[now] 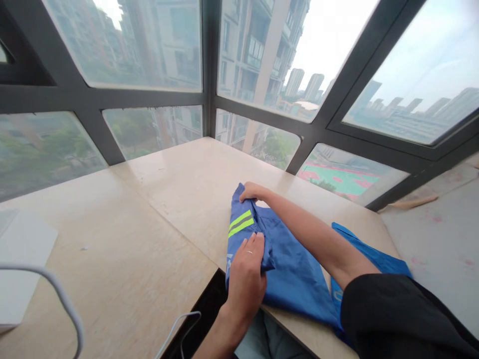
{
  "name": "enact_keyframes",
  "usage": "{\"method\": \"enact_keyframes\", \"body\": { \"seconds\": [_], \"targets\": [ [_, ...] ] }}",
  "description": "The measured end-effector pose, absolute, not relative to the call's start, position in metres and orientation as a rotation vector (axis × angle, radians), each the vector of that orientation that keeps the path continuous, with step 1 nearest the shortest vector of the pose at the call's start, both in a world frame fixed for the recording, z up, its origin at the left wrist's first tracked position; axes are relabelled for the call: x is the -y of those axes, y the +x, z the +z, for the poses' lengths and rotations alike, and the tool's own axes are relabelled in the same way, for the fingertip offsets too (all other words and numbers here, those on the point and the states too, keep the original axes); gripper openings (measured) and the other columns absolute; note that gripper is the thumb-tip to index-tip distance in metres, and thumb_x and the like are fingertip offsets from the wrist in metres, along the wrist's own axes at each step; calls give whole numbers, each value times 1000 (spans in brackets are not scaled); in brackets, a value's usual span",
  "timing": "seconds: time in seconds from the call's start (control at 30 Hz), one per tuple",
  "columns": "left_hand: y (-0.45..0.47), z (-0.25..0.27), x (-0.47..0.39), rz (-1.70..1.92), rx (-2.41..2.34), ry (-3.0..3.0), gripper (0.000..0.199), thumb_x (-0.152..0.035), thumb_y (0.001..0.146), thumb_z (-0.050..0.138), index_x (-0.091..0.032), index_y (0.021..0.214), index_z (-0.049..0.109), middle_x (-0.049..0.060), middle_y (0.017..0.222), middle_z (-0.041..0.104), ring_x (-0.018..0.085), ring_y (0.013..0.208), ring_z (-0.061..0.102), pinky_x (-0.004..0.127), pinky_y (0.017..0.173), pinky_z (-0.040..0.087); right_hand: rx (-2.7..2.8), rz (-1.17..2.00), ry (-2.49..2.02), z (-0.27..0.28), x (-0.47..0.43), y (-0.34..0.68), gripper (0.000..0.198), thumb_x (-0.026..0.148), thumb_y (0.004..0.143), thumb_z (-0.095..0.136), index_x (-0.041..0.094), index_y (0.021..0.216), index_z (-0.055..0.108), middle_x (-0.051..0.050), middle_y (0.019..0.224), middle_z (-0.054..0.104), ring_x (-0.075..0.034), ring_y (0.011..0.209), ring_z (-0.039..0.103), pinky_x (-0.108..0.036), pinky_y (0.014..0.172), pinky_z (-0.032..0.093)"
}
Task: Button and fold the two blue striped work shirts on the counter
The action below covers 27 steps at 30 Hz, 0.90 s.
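Observation:
A blue work garment [295, 269] with a yellow-green and grey reflective band lies partly folded near the front edge of the ledge. My right hand [255, 191] reaches across and pinches the garment's far edge, its fingers closed on the cloth. Lower down, my left hand [247, 271], with a ring on one finger, grips the folded part just below the band. Its fingers are pressed together on the fabric, and the thumb is hidden. Part of some white lettering shows beside the left hand.
Brighter blue cloth [368, 252] lies at the right, partly behind my right arm. A white box-like object [28, 264] and a grey cable [62, 299] are at the left. A thin white cable [175, 324] hangs near a dark gap. Framed windows [209, 99] border the stone-like ledge [149, 239].

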<state>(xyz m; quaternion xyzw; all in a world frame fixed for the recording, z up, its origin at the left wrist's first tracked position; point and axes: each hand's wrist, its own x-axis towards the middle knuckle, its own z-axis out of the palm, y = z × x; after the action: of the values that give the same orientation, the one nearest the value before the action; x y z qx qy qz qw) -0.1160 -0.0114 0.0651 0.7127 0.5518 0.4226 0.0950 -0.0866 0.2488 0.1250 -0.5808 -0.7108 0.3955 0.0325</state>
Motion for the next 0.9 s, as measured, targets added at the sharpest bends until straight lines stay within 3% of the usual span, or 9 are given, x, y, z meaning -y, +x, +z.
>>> {"method": "enact_keyframes", "body": {
  "seconds": [0.2,0.37,0.67,0.9],
  "targets": [
    [-79,78,26,1194,-1466,2354,86,-1,70,41,-10,155,27,13,150,47,28,145,33,51,117,36,2035,1496,-1498,159,-243,-14,25,15,53,83,13,74,69,-3,69,71,-20,69,67,-29,64,57],
    [-36,88,21,1068,-1362,2368,77,-8,76,45,-12,152,35,14,148,49,29,142,39,53,118,34,1922,1572,-1271,168,-236,59,34,21,56,84,12,87,73,-4,85,75,-19,81,69,-31,81,56],
    [13,46,18,520,-1270,2439,55,-27,91,47,-9,143,49,18,141,55,37,138,42,59,114,32,1540,1495,-1462,52,-214,164,34,26,56,84,14,85,73,-3,82,76,-18,77,69,-34,83,56],
    [24,38,20,541,-1232,2491,55,-21,90,44,-12,145,47,15,148,49,33,139,42,55,115,32,1215,1520,-1379,10,-206,186,37,29,58,82,15,90,71,-4,86,77,-19,76,70,-34,83,57]
  ]
}}
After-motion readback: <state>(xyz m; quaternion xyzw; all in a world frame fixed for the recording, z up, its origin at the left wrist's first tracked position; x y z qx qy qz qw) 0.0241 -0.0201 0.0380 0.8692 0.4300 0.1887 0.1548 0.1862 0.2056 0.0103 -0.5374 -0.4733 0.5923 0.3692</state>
